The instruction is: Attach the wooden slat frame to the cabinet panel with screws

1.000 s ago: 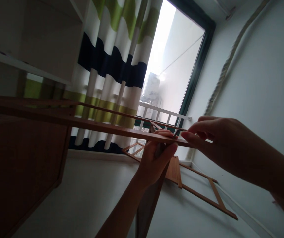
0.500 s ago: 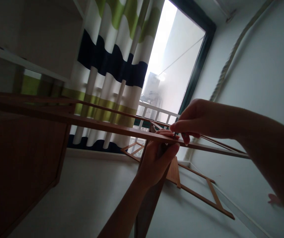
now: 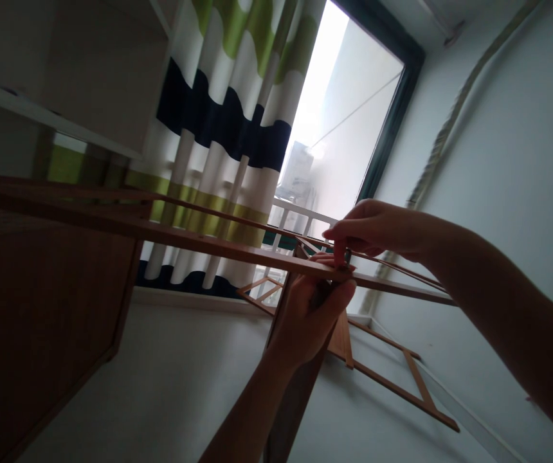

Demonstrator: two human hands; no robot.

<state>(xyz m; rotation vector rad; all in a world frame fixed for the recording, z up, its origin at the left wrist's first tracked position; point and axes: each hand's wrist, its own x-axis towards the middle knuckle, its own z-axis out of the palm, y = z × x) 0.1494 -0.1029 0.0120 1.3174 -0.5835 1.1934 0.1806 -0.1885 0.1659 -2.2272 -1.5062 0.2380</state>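
Note:
A long narrow wooden rail [image 3: 228,249] runs across the view, meeting a dark upright wooden board [image 3: 289,402] at my hands. My left hand [image 3: 308,312] is closed around this joint from below, thumb in front and fingertips over the rail's top. Just above the rail, my right hand [image 3: 375,228] is bent down with its fingers pinched at a small metal piece [image 3: 348,257]. That piece stands on the rail's top close to my left fingertips. Its exact kind is too small and dark to make out.
A dark wooden panel [image 3: 64,308] stands at left below a pale shelf unit [image 3: 103,77]. Behind are a striped curtain [image 3: 223,128] and a window [image 3: 353,96]. Lower right, a wooden ladder-like frame [image 3: 402,379] is near the wall. A wrapped pipe [image 3: 438,148] runs down the wall.
My right hand has shifted slightly left and turned at the small metal piece, its fingers now pointing down. My left hand keeps its hold; the whole view has moved a little.

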